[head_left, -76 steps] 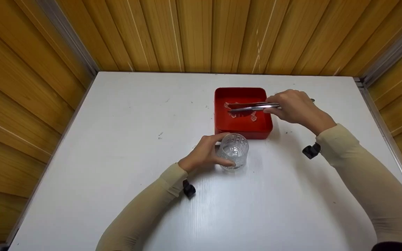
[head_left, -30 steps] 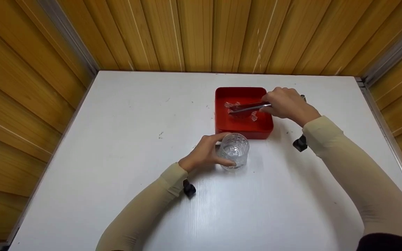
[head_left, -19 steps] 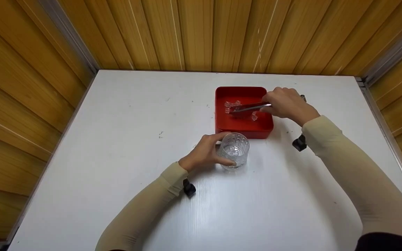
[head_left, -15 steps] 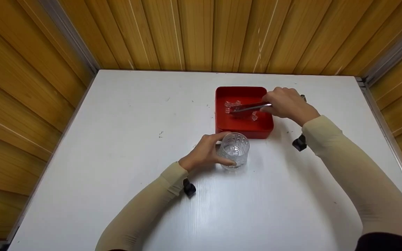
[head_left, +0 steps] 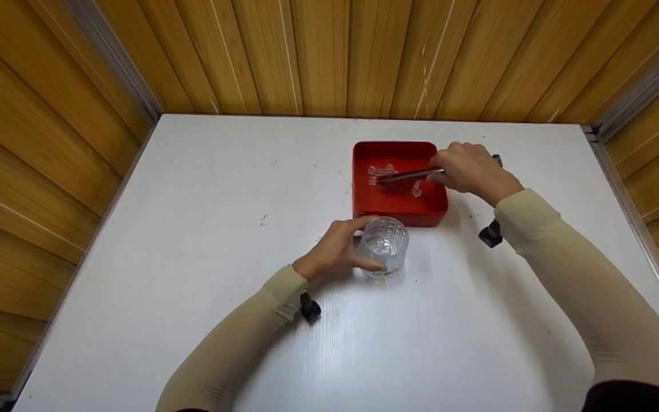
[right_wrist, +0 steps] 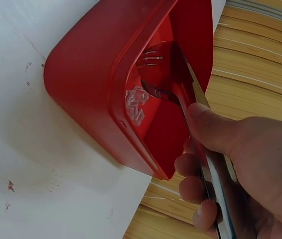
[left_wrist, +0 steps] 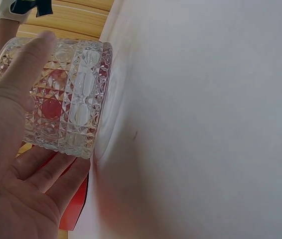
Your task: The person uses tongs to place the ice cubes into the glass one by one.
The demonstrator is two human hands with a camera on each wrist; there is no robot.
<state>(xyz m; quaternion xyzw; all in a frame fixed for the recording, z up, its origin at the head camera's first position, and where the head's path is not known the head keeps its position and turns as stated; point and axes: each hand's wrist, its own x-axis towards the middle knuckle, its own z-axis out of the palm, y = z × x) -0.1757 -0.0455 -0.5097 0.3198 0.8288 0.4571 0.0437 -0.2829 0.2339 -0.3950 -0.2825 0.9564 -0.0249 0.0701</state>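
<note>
My left hand (head_left: pixel 335 249) holds a clear cut-glass tumbler (head_left: pixel 385 247), thumb on the near side and fingers on the far side. The tumbler stands upright on the white table, close in front of a red square box (head_left: pixel 401 220). In my right hand (head_left: pixel 469 170) are metal tongs (head_left: pixel 412 175), gripped over the box's right rim. Their fork-like tips reach down inside, beside several clear ice-like cubes (head_left: pixel 381 170). More clear pieces (right_wrist: pixel 137 97) show past the tongs in the right wrist view. Whether a cube sits between the tips, I cannot tell.
The white table (head_left: pixel 238 189) carries small dark marks. Wood-patterned panels (head_left: pixel 318 57) stand behind and at both sides, with metal corner posts (head_left: pixel 115 60). Black wrist cameras (head_left: pixel 310 309) hang under both sleeves.
My right hand has moved left and slightly lower, taking the tongs deeper into the box. The tongs' arms have come closer together. My left hand and the tumbler have stayed put.
</note>
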